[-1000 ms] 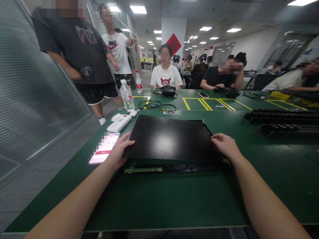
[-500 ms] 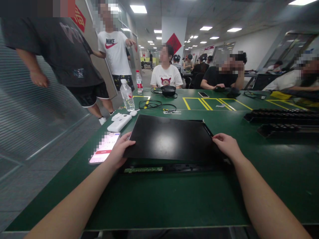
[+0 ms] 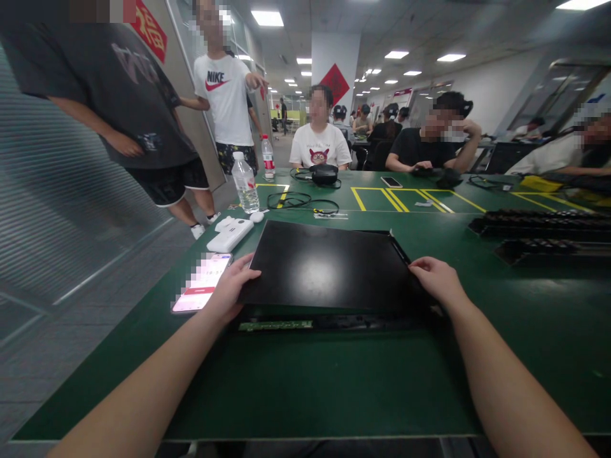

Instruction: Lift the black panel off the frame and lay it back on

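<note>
A flat black panel (image 3: 324,264) lies on the green table (image 3: 334,381), its near edge raised over a black frame with a green circuit strip (image 3: 275,326). My left hand (image 3: 229,292) grips the panel's near left corner, thumb on top. My right hand (image 3: 436,280) grips the near right corner, fingers curled on the edge.
A lit phone (image 3: 202,283) lies just left of my left hand, with a white device (image 3: 230,233) and a water bottle (image 3: 244,183) beyond. Black cables (image 3: 300,202) and black trays (image 3: 544,232) lie farther back. Two people stand at left; others sit at the far side.
My hands and the panel have stayed put. The standing person in the dark shirt at left has stepped closer and moved an arm.
</note>
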A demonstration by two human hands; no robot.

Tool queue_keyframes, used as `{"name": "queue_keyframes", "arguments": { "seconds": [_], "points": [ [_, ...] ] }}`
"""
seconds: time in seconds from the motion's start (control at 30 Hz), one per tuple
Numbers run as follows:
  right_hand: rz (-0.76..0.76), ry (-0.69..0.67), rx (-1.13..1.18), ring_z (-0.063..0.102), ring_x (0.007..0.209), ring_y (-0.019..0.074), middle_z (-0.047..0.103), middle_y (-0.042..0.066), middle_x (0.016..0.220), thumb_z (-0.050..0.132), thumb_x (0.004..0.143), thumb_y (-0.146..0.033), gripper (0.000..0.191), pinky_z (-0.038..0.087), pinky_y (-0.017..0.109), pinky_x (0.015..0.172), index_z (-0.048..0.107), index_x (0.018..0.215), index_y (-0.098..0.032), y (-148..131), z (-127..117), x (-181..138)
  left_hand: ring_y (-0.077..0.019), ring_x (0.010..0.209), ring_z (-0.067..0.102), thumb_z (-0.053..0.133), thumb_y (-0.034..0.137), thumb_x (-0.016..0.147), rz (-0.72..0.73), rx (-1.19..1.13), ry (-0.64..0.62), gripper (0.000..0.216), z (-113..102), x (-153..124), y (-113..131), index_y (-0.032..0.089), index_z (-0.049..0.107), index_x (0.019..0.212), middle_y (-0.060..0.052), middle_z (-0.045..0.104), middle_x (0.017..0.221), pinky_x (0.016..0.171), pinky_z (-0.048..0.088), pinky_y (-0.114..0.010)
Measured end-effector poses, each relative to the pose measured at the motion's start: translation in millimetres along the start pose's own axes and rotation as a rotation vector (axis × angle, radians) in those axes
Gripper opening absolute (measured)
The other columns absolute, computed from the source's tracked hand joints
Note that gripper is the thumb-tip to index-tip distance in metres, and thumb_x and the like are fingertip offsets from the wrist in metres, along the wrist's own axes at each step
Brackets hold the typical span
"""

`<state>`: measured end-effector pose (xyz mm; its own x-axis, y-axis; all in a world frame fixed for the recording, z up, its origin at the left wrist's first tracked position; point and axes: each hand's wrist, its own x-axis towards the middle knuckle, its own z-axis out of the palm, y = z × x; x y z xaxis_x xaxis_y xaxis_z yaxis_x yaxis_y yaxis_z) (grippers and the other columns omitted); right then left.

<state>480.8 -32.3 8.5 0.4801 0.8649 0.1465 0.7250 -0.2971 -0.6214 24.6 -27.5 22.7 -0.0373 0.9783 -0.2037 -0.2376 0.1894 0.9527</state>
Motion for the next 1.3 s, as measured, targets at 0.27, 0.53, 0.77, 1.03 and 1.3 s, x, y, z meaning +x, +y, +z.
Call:
{"name": "queue_keyframes", "arguments": {
  "seconds": [0.27,0.53,0.77,1.03,1.3],
  "points": [
    [0.059,-0.014,0.072,0.070,0.080,0.0246,0.078,0.006,0.082,0.072,0.078,-0.033,0.011,0.051,0.036,0.079,0.078,0.082,-0.024,9.7,2.4,5.9,-0.0296,0.089,0.082,0.089,0.020,0.070,0.063,0.034,0.021,0.053,-3.6,3.4,0.5,0.019,0.078,0.122,-0.008,0.086,0.098,0.074,0.065,-0.035],
    [0.120,-0.012,0.134,0.069,0.079,0.0253,0.077,0.005,0.079,0.073,0.072,-0.034,0.016,0.050,0.037,0.079,0.077,0.082,-0.024,11.9,3.9,10.0,-0.0408,0.133,0.070,0.090,0.037,0.061,0.209,0.432,0.121,0.048,-16.9,11.8,0.7,0.021,0.085,0.107,-0.011,0.081,0.133,0.116,0.054,-0.051],
    [0.107,0.005,0.165,0.069,0.082,0.0271,0.078,0.006,0.080,0.072,0.066,-0.037,0.017,0.048,0.038,0.078,0.077,0.077,-0.025,11.3,3.7,9.8,-0.0427,0.144,0.061,0.082,0.067,0.066,0.303,0.772,0.078,0.066,-34.1,30.2,-13.0,0.016,0.085,0.108,-0.021,0.064,0.156,0.121,0.051,-0.054],
    [0.126,-0.042,0.154,0.068,0.084,0.0281,0.078,0.007,0.081,0.071,0.065,-0.042,0.022,0.046,0.039,0.076,0.078,0.076,-0.024,10.4,1.3,9.3,-0.0454,0.146,0.057,0.072,0.078,0.072,0.343,1.081,-0.020,0.081,-43.2,35.4,-18.5,0.014,0.081,0.121,-0.023,0.058,0.160,0.117,0.053,-0.057],
    [0.137,-0.055,0.181,0.066,0.078,0.0262,0.076,0.007,0.078,0.071,0.064,-0.043,0.024,0.046,0.037,0.072,0.079,0.077,-0.024,7.1,-0.1,6.3,-0.0435,0.147,0.056,0.067,0.073,0.082,0.374,1.237,-0.030,0.073,-44.8,36.1,-18.3,0.015,0.081,0.124,-0.021,0.061,0.158,0.125,0.043,-0.057]
  ]
}}
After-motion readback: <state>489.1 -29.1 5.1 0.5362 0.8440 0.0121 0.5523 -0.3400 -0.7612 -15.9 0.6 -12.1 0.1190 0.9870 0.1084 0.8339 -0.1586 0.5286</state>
